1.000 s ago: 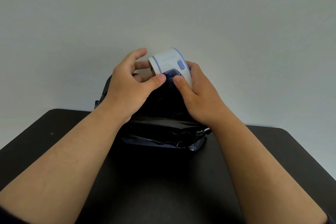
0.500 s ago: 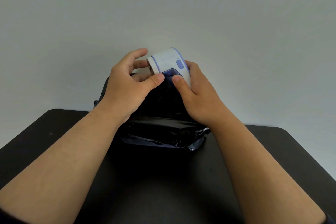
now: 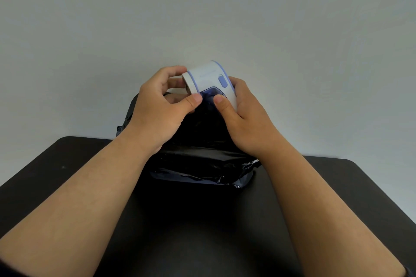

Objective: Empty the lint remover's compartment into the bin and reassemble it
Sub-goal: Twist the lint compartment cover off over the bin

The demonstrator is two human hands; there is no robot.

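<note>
Two bare hands grip a white plastic lint remover with lavender-blue trim (image 3: 210,78) above a bin lined with a glossy black plastic bag (image 3: 202,164), which stands at the far middle of a matte black tabletop (image 3: 67,164) before a plain pale grey wall (image 3: 202,7). The left hand (image 3: 161,110) closes around the device's round, white-rimmed head end, fingers curled over its top and far side, thumb pressed against the near edge of the translucent dark-blue lint compartment (image 3: 210,93) set into the body's underside. The right hand (image 3: 245,117) wraps the opposite, rear end of the casing, its thumb lying on the same blue compartment just beside the left thumb, the two thumb tips near each other but not touching. The lint remover lies tilted, head end to the left and slightly raised, with an oval blue switch (image 3: 222,80) facing up on its white shell. The compartment sits in its place on the body, directly over the bag's dark opening; whether it is latched or partly loosened cannot be told. Both forearms reach in from the near edge, bare to the frame's bottom, crossing over the tabletop on either side of the bin.
</note>
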